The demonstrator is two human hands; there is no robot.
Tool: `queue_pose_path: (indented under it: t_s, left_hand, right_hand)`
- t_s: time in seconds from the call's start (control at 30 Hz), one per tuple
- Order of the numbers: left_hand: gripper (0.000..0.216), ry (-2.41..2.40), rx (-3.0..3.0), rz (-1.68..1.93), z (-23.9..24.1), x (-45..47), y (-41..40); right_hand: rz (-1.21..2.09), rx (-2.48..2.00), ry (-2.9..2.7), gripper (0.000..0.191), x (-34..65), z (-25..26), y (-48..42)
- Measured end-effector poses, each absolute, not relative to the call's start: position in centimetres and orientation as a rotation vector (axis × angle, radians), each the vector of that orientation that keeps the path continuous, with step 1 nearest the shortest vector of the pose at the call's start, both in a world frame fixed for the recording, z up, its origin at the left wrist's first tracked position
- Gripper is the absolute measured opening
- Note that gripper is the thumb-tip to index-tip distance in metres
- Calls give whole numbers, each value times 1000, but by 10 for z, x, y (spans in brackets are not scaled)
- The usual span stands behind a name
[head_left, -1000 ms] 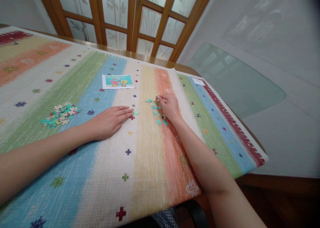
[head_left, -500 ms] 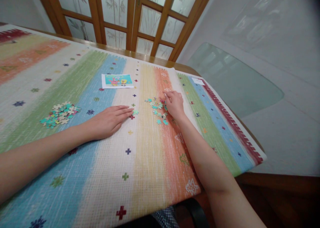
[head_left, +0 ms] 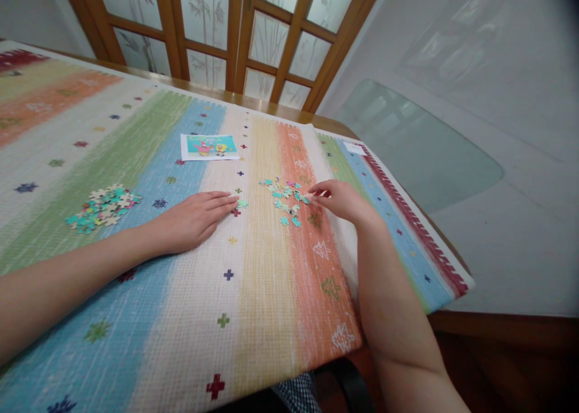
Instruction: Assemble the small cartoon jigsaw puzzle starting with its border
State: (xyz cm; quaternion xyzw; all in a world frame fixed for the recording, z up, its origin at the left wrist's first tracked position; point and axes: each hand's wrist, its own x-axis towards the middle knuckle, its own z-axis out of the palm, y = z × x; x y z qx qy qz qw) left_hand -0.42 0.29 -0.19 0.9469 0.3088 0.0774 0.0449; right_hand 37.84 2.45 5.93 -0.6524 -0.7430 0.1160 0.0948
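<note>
My left hand (head_left: 199,219) lies flat on the striped cloth, fingers stretched out. Its fingertips touch a small teal jigsaw puzzle piece (head_left: 243,204). At the right edge of a loose cluster of puzzle pieces (head_left: 284,191), my right hand (head_left: 338,198) has its thumb and fingers drawn together in a pinch on a puzzle piece, which the fingertips largely cover. The cluster is mostly teal, with some pink and yellow bits. Beyond my left forearm, a bigger heap of puzzle pieces (head_left: 106,207) shows teal faces and pale backs.
A printed cartoon picture (head_left: 210,147) lies past my left hand. The striped tablecloth (head_left: 266,292) covers the table, and a small white label (head_left: 354,148) is near its far right edge. Wooden glass-paned doors (head_left: 239,36) stand behind; a wall (head_left: 520,250) is at right.
My right hand has moved right and slightly toward me, from over the cluster to its right edge, uncovering more pieces. My left hand stays in place. The view has shifted slightly.
</note>
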Motion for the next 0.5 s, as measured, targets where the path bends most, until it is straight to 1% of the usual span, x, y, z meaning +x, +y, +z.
queue_pose_path:
  t_s: [0.23, 0.4, 0.5]
  left_hand:
    - [56, 945, 2884, 243, -1, -4, 3]
    - [55, 944, 2884, 254, -2, -4, 3]
    - [55, 944, 2886, 250, -1, -4, 3]
  right_hand:
    - [381, -1902, -2316, 22, 379, 51, 30]
    - [261, -1873, -2362, 22, 372, 43, 33]
    - [203, -1887, -2365, 16, 371, 40, 34]
